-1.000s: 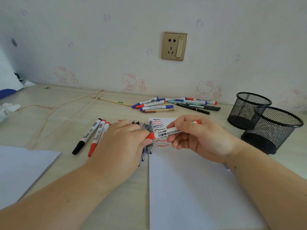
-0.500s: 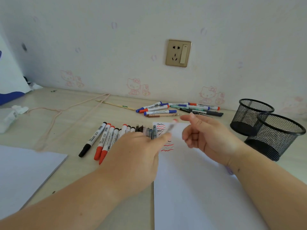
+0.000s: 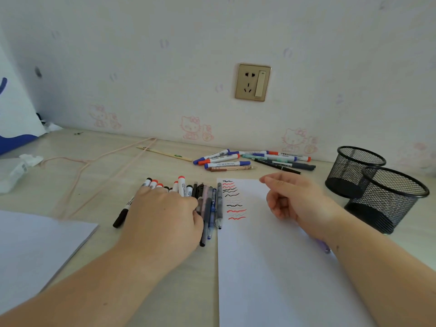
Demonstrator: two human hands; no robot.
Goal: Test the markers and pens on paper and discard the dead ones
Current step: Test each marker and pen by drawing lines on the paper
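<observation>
Your left hand [image 3: 162,215] lies palm down on the row of markers and pens [image 3: 207,204] just left of the paper [image 3: 271,267], its fingers curled over them; whether they grip any 1 of them you cannot tell, since the hand hides the barrels beneath it. A red-capped marker [image 3: 181,185] juts out past your knuckles, and a black marker [image 3: 121,214] sticks out at the left end of the row. Your right hand [image 3: 297,199] hovers above the paper, holding nothing, index finger and thumb stretched toward the far edge and the other fingers loosely curled. The paper carries a column of black and red squiggles [image 3: 233,200] along its left edge, beside the row. A second pile of markers [image 3: 250,159] lies near the wall, well apart from both hands. 2 mesh cups [image 3: 377,185] stand on the worktop [image 3: 70,185] to the right, touching each other. A purple pen [image 3: 324,247] peeks out under your right forearm.
</observation>
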